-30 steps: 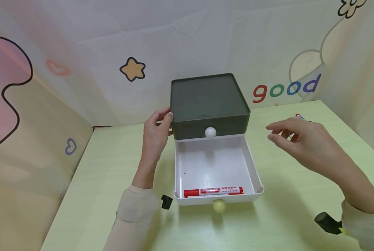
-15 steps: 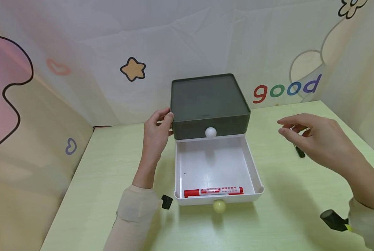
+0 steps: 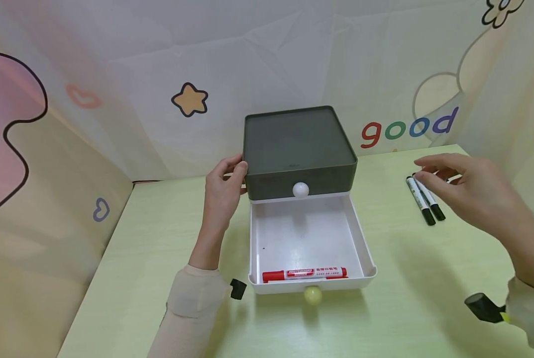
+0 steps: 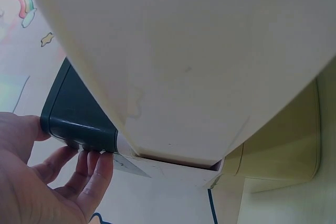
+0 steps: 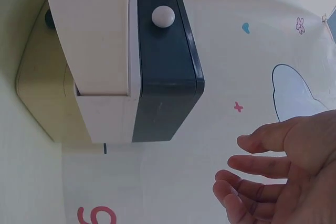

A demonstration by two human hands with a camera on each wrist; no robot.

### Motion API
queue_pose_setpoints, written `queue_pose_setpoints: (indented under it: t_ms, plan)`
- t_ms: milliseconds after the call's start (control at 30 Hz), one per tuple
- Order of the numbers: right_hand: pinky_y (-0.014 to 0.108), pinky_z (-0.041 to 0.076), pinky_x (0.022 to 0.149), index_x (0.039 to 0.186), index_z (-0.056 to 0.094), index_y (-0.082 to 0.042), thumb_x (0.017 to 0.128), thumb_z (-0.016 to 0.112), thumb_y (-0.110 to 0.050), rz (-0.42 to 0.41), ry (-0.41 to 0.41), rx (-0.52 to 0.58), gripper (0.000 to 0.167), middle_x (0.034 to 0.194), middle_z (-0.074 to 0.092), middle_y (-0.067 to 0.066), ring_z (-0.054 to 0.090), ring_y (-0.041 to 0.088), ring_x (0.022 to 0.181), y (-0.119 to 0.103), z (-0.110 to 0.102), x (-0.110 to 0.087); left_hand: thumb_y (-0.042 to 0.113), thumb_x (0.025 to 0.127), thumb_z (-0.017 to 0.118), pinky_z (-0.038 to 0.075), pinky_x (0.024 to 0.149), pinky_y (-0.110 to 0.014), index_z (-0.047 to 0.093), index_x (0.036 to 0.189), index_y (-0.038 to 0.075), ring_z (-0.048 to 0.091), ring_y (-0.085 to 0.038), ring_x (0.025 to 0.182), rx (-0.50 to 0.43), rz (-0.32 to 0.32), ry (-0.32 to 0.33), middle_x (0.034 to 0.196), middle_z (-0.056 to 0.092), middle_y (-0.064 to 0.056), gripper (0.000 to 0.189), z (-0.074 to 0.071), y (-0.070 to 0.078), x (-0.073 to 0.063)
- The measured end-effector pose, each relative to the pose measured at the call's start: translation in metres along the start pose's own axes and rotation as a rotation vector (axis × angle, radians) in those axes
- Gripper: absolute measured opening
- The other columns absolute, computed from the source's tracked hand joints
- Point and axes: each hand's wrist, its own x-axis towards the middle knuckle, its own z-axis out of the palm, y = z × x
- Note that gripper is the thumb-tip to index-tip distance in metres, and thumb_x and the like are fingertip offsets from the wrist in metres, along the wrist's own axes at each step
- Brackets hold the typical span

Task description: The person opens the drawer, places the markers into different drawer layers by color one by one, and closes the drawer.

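Observation:
A stacked drawer organizer with a dark green-grey top tier (image 3: 298,141) stands in the middle of the table. Below that tier, a white drawer (image 3: 302,231) is pulled out, with a red whiteboard marker (image 3: 316,272) lying along its front wall. At the organizer's left side, my left hand (image 3: 222,186) grips the dark tier, thumb at the top edge and fingers against the side wall. My right hand (image 3: 473,191), fingers loosely bent and holding nothing, hovers at the right. Two white markers with black caps, one left (image 3: 420,199) and one right (image 3: 429,199), lie beside its fingertips, partly overlapped by them.
The dark tier carries a white knob (image 3: 300,189), the pulled-out drawer a pale yellow knob (image 3: 313,295). A yellow bottom tier (image 4: 278,150) shows in the wrist views. Behind the pale green table (image 3: 150,263) hangs a printed cloth (image 3: 128,124).
My right hand has moved away to the right, from beside the organizer to the black-capped markers, which come into fuller view. The left hand, organizer and red marker stay put.

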Motion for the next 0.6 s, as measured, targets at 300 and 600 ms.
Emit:
queue_pose_setpoints:
  t_ms: [300, 600]
  plan:
    - [0.019, 0.043, 0.053, 0.125, 0.071, 0.001, 0.102, 0.066, -0.022, 0.04, 0.02, -0.06, 0.033, 0.106, 0.072, 0.024, 0.051, -0.012, 0.081, 0.014, -0.005, 0.006, 0.023, 0.103, 0.058, 0.061, 0.085, -0.039, 0.067, 0.137, 0.012, 0.067, -0.025, 0.094, 0.002, -0.002, 0.002, 0.115, 0.066, -0.008, 0.037, 0.0, 0.0, 0.0]
    - [0.017, 0.038, 0.054, 0.129, 0.066, 0.006, 0.104, 0.059, -0.022, 0.123, 0.036, -0.086, 0.038, 0.114, 0.067, 0.032, 0.056, 0.035, 0.099, 0.023, -0.009, 0.012, 0.023, 0.104, 0.058, 0.061, 0.087, -0.039, 0.067, 0.138, 0.012, 0.065, -0.025, 0.096, 0.011, -0.013, 0.004, 0.116, 0.065, -0.008, 0.037, 0.0, 0.001, 0.0]
